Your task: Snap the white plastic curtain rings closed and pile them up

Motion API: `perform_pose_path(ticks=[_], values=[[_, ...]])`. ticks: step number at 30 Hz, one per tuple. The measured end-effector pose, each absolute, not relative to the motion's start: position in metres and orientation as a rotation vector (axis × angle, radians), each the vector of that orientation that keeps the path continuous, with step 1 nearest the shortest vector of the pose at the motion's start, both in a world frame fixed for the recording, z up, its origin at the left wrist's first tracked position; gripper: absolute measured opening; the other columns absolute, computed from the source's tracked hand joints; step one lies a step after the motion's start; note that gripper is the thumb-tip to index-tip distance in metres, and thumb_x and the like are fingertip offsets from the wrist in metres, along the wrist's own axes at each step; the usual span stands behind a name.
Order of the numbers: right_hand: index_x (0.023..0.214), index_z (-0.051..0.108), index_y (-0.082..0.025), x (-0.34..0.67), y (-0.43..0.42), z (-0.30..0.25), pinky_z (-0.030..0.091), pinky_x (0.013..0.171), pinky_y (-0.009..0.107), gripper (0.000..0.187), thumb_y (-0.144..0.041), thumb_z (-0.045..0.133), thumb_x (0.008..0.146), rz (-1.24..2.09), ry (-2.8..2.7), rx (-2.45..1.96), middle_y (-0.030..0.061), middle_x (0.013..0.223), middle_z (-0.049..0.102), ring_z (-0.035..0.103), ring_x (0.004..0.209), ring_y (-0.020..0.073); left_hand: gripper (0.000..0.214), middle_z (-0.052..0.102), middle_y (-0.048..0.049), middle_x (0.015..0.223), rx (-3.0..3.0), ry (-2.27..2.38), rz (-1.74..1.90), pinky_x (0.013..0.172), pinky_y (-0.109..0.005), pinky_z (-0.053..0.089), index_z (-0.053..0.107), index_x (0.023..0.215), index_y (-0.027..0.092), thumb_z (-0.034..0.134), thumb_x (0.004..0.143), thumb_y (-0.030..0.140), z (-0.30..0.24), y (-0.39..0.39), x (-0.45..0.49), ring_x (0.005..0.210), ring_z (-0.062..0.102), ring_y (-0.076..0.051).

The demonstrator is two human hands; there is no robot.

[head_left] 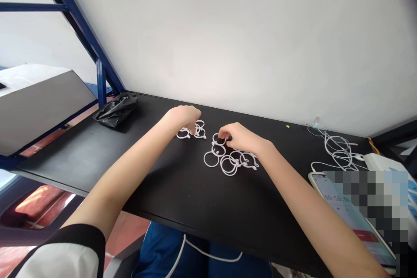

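White rings (pixel 237 163) lie in a loose cluster on the black tabletop (pixel 202 191), a smaller pile (pixel 197 134) of them at ten o'clock. At the cluster's one o'clock edge the right hand (pixel 240 137) curls, thumb slightly parted from fingers; the left hand (pixel 184 116) bends half-curled over the smaller pile. I cannot tell whether either grips a ring. Farther out: black bag (pixel 117 110) at ten, white cable (pixel 337 152) at three, phone (pixel 342 210) at four.
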State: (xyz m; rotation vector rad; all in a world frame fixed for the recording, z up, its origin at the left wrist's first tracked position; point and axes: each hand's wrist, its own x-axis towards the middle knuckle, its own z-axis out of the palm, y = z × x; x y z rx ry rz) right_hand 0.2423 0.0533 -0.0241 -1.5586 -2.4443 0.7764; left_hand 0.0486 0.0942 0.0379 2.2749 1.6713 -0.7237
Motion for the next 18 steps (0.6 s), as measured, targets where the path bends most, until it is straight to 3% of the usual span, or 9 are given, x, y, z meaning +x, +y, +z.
perform_pose_path(ticks=[5, 9, 12, 18], values=[[0.088, 0.071, -0.017, 0.243, 0.056, -0.025, 0.053, 0.068, 0.025, 0.039, 0.011, 0.051, 0.067, 0.769, -2.392, -1.476, 0.0063, 0.087, 0.073, 0.069, 0.079, 0.0174, 0.062, 0.061, -0.0152, 0.134, 2.281, 1.686, -0.645, 0.075, -0.034, 0.054, 0.050, 0.140, 0.022, 0.065, 0.084, 0.044, 0.039, 0.093, 0.045, 0.100, 0.067, -0.030], [0.092, 0.071, -0.017, 0.249, 0.057, -0.012, 0.055, 0.076, 0.030, 0.034, 0.006, 0.052, 0.075, 0.680, -2.278, -1.381, 0.0054, 0.086, 0.074, 0.069, 0.082, 0.0172, 0.058, 0.059, -0.0153, 0.134, 2.391, 1.620, -0.508, 0.079, -0.034, 0.050, 0.047, 0.139, 0.021, 0.057, 0.089, 0.048, 0.044, 0.087, 0.043, 0.111, 0.062, -0.030], [0.096, 0.071, -0.016, 0.252, 0.053, 0.003, 0.055, 0.082, 0.032, 0.029, 0.000, 0.054, 0.080, 0.606, -2.175, -1.316, 0.0054, 0.092, 0.075, 0.070, 0.086, 0.0172, 0.059, 0.061, -0.0125, 0.128, 2.541, 1.435, -0.288, 0.076, -0.030, 0.047, 0.040, 0.140, 0.023, 0.055, 0.090, 0.051, 0.049, 0.079, 0.043, 0.105, 0.063, -0.026], [0.093, 0.074, -0.019, 0.251, 0.031, 0.033, 0.057, 0.076, 0.031, 0.024, -0.005, 0.062, 0.078, 0.586, -2.094, -1.090, 0.0011, 0.086, 0.076, 0.070, 0.079, 0.0159, 0.042, 0.068, -0.0080, 0.107, 2.668, 0.978, 0.148, 0.066, -0.026, 0.041, 0.055, 0.111, 0.018, 0.058, 0.089, 0.053, 0.056, 0.064, 0.048, 0.082, 0.064, -0.019]])
